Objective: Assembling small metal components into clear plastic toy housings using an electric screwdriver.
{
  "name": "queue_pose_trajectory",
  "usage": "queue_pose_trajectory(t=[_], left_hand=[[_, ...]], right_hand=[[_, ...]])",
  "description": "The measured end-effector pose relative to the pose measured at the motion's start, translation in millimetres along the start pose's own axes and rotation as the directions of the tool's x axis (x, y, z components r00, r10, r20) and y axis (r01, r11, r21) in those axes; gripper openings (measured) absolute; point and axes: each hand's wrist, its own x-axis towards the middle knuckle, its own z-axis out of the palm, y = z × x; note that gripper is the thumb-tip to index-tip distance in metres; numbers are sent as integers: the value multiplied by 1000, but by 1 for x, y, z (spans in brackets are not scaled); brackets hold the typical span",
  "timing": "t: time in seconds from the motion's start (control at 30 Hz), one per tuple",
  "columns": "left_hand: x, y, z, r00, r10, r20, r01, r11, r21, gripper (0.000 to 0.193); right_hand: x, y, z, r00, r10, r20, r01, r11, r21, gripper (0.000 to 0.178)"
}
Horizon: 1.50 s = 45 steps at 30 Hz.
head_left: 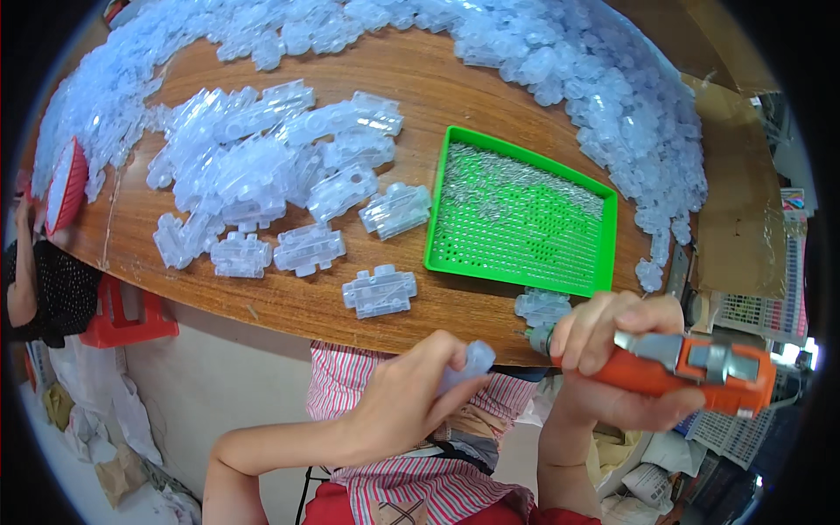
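My left hand (411, 394) is closed around a translucent plastic part (478, 357), held just off the table's near edge; most of the part is hidden by my fingers. In my right hand (604, 341) lies an orange power screwdriver (674, 376), its tip pointing left toward the held part but apart from it. Beyond the right hand, a green perforated tray (610, 236) holds many small silvery metal pieces, perhaps screws or pins. A clear plastic housing (541, 306) lies between the tray and the right hand. Another clear housing (380, 290) sits alone near the table's front edge.
A loose heap of clear housings (254, 166) covers the table's left middle. Bigger piles of clear parts (604, 96) line the far and right edges. Cardboard (739, 192) stands at the right. At the left are a red basket (67, 188), another person's arm (22, 271) and a red stool (131, 319).
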Motion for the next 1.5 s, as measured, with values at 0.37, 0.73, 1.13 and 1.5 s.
queue_pose_trajectory(t=[0.37,0.73,1.13,1.5], left_hand=[[-46,-26,-3,811,-476,339,504,277,-818,33],[-44,-43,6,832,-517,201,433,378,-818,25],[-46,-46,13,842,-527,115,399,465,-790,26],[-49,-51,24,869,-494,25,307,500,-810,25]], right_hand=[[-29,9,28,961,123,247,-133,991,23,40],[-35,29,43,960,131,247,-173,972,157,71],[-33,46,54,927,48,373,-80,994,70,78],[-32,44,59,899,94,429,-88,996,-34,80]])
